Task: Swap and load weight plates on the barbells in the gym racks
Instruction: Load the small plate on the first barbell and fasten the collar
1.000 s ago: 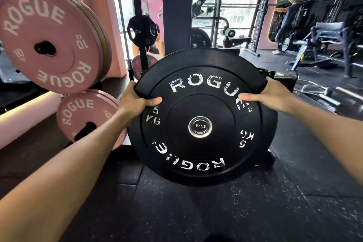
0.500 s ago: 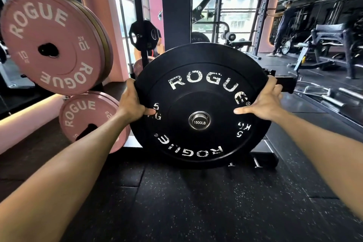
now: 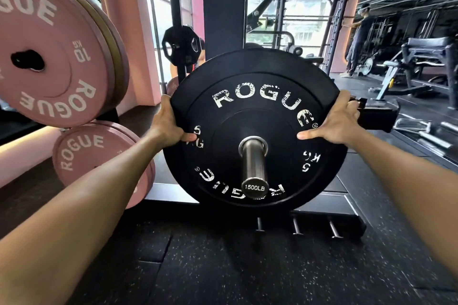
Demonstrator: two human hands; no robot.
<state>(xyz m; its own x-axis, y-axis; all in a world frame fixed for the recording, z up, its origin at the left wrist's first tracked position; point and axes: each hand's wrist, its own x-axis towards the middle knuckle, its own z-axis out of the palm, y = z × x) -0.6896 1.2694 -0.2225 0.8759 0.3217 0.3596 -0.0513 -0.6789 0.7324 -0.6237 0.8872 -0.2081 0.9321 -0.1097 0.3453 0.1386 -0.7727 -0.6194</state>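
A black 5 kg ROGUE bumper plate (image 3: 255, 96) hangs on the steel barbell sleeve (image 3: 254, 166), whose end cap reads 1500LB. A good length of the sleeve sticks out toward me through the plate's hole. My left hand (image 3: 171, 121) grips the plate's left rim, thumb on the face. On the right rim my right hand (image 3: 337, 121) holds the plate, thumb laid across the face. The rest of the barbell is hidden behind the plate.
Pink 10 kg ROGUE plates (image 3: 49, 57) hang on a storage peg at upper left, another pink plate (image 3: 99, 161) below them. A dark rack upright (image 3: 224, 7) rises behind. Short pegs (image 3: 296, 226) jut from the rack base. A person (image 3: 357, 39) stands far right by a bench.
The black plate has slid along the sleeve away from me; the sleeve end, flush with the hub before, now protrudes well out. Both hands stayed on the rim.
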